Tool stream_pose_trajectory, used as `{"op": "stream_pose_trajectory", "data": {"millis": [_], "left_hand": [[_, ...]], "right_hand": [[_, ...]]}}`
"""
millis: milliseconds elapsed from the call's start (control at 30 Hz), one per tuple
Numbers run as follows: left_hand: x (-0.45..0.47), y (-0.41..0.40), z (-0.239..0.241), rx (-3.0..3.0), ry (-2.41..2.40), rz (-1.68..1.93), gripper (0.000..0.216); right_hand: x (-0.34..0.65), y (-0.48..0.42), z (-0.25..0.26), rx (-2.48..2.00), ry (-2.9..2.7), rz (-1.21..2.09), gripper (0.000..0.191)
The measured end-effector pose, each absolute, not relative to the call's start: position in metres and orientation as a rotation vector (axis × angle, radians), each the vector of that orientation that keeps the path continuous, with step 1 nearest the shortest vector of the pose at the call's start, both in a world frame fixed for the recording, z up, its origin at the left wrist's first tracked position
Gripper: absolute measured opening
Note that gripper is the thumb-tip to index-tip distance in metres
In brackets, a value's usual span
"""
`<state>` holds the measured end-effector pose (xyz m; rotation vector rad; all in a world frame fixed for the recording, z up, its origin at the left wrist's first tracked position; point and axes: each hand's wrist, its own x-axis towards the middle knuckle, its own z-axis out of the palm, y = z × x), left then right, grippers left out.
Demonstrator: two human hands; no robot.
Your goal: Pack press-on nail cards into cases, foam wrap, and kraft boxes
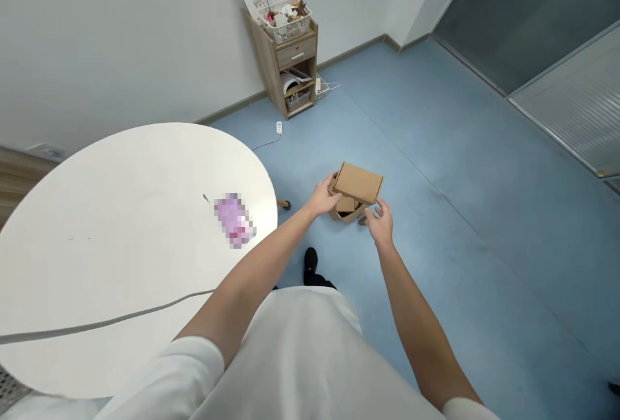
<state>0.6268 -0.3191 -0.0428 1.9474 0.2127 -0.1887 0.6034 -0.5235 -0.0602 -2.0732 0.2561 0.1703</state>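
Observation:
Between my two hands is a flat brown cardboard box [359,182], closed and slightly tilted. My left hand [323,199] grips its left edge, fingers partly hidden behind it. At its lower right corner, the fingers and thumb of my right hand [381,221] are bent around the edge. Directly beneath, partly covered by the flat box, is an open cardboard carton [354,215] with more brown cardboard inside. What supports the carton is mostly hidden; a small brown piece shows beside my right hand.
To the left stands a round white table [145,174] with a blurred purple item [234,220] and a grey cable [121,320]. A wooden cabinet [296,58] by the wall carries a white basket [290,31]. A white power adapter [279,128] lies on the blue floor [465,168].

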Motion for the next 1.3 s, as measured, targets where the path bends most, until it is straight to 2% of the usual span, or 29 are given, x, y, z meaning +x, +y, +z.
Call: {"op": "stream_pose_trajectory", "data": {"millis": [167,333,500,700,967,1300], "left_hand": [[0.588,-0.305,-0.050,1.881,0.300,-0.178,0.057],[0.504,-0.274,-0.054,1.784,0.378,-0.263,0.046],[0.419,-0.227,-0.048,1.713,0.557,-0.167,0.041],[0.310,-0.176,-0.039,1.626,0.808,0.087,0.038],[0.178,-0.125,-0.035,1.440,1.082,0.426,0.033],[0.051,-0.097,-0.028,1.160,1.433,0.771,0.038]], "right_hand": [[0.579,-0.516,-0.071,-2.009,0.323,0.282,0.053],[0.545,-0.485,-0.084,-2.020,0.189,0.415,0.049],[0.518,-0.426,-0.077,-1.926,-0.004,0.487,0.043],[0.458,-0.345,-0.054,-1.799,-0.259,0.635,0.038],[0.352,-0.242,-0.039,-1.723,-0.657,0.870,0.043],[0.262,-0.137,-0.016,-1.666,-1.099,1.274,0.043]]}}
